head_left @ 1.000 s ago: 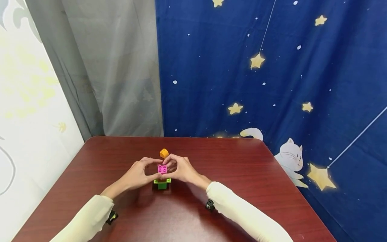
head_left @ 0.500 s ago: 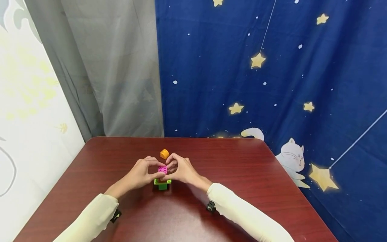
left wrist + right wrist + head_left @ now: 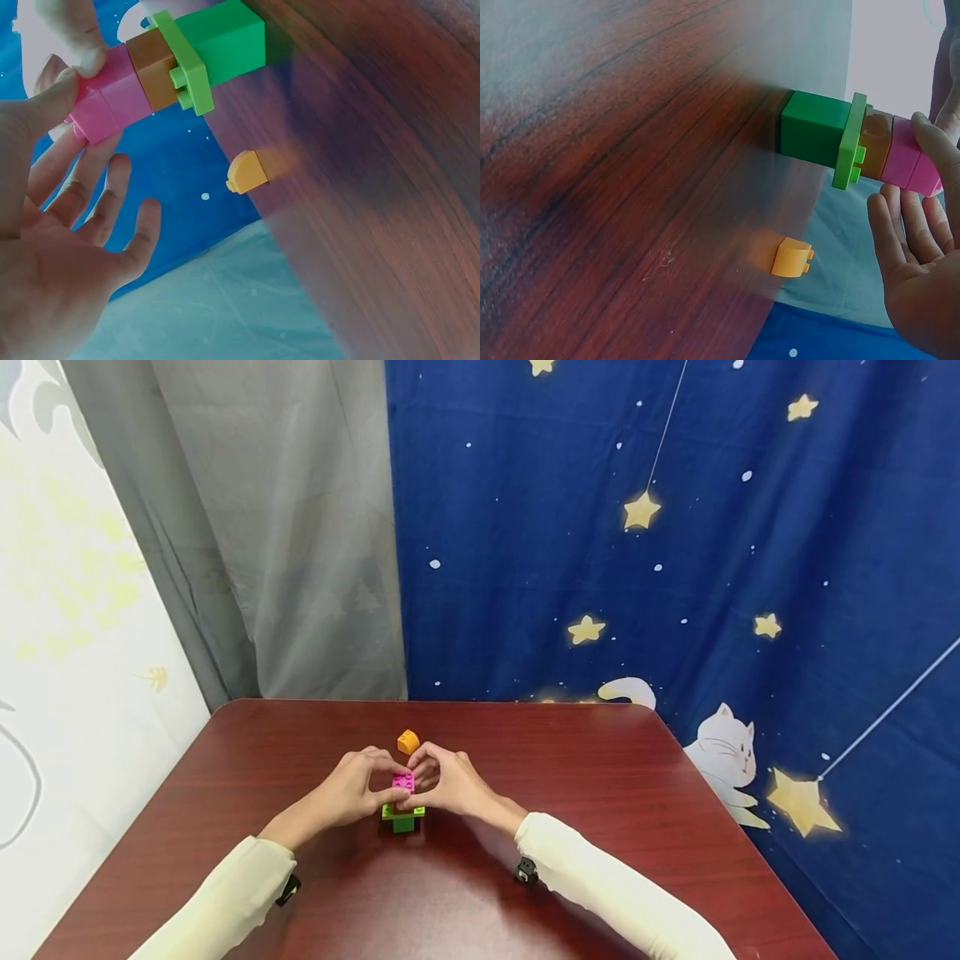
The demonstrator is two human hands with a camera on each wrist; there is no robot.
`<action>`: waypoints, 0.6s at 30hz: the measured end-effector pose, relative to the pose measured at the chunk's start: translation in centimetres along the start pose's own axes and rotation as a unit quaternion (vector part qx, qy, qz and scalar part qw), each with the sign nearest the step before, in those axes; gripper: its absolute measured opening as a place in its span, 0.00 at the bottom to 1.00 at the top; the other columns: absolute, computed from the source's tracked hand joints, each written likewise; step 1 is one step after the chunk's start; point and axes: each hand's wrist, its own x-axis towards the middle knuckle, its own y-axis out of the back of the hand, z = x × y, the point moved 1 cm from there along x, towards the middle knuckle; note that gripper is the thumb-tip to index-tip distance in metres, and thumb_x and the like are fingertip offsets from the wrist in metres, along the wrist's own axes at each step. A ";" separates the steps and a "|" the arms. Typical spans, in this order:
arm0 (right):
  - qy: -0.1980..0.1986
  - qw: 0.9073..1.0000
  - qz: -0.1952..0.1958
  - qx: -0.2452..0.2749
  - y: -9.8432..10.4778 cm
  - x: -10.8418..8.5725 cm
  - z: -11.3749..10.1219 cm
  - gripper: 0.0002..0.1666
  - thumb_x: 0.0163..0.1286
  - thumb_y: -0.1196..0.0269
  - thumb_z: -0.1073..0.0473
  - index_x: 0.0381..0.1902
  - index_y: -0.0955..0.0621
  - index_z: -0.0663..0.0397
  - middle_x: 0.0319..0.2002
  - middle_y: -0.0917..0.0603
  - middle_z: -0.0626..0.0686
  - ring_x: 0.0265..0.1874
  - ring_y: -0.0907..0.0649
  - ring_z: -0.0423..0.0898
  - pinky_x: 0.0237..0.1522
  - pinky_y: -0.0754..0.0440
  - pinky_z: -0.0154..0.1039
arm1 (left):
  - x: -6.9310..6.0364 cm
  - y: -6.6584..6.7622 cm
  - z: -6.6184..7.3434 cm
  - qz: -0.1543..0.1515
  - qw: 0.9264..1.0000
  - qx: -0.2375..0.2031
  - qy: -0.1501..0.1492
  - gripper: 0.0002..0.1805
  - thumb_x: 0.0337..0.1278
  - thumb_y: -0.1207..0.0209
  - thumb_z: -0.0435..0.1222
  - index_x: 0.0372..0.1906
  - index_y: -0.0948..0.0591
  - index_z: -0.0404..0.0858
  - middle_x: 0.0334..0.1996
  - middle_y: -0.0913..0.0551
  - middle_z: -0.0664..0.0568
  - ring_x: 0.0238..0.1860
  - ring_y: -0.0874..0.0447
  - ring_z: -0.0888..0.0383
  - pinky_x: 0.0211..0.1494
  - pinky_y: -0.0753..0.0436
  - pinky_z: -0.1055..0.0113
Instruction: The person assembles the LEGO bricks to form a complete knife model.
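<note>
A small tower of toy building bricks stands on the table between my hands. At its base is a green brick (image 3: 225,41), with a wider lime plate (image 3: 186,64) on it, then a brown brick (image 3: 152,70). Two pink bricks (image 3: 904,154) top it, one upon the other. From the left, my left hand (image 3: 347,789) pinches the pink part between thumb and fingers. My right hand (image 3: 456,785) holds the pink part from the other side, its thumb on the near face; its other fingers are partly hidden in the head view.
Behind the tower, a yellow-orange curved brick (image 3: 408,742) lies on the dark red wooden table (image 3: 570,760). A grey curtain (image 3: 300,543) and a blue star-patterned curtain (image 3: 510,568) hang past the table's far edge.
Both hands stay on the pink bricks, with only slight finger shifts. The left forearm has moved a little to the right. The tower and the orange brick stay in place.
</note>
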 end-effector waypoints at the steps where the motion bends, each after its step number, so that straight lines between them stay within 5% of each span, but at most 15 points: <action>1: 0.002 1.000 -0.001 -0.001 0.0 0.0 0.0 0.32 0.48 0.14 0.58 0.47 0.21 0.51 0.38 0.10 0.47 0.36 0.12 0.34 0.41 0.14 0.30 | 0.0 0.0 0.0 0.000 1.000 -0.001 0.001 0.14 0.56 0.24 0.42 0.46 0.08 0.43 0.35 0.14 0.65 0.45 0.18 0.54 0.49 0.18 0.54; 8: 0.012 1.000 -0.022 0.005 0.2 -0.1 0.3 0.31 0.51 0.16 0.58 0.50 0.20 0.51 0.41 0.10 0.47 0.38 0.11 0.34 0.42 0.14 0.30 | -0.3 -0.3 -0.3 0.013 1.000 0.006 -0.005 0.14 0.56 0.24 0.42 0.46 0.09 0.43 0.36 0.13 0.64 0.43 0.19 0.59 0.47 0.18 0.60; 18: 0.016 0.999 -0.035 0.020 1.4 -0.1 1.5 0.31 0.53 0.17 0.57 0.54 0.17 0.50 0.42 0.10 0.49 0.40 0.11 0.39 0.46 0.14 0.33 | -0.3 -0.2 -0.4 0.010 1.000 -0.009 0.006 0.15 0.56 0.24 0.43 0.46 0.09 0.43 0.36 0.13 0.63 0.44 0.16 0.56 0.50 0.16 0.52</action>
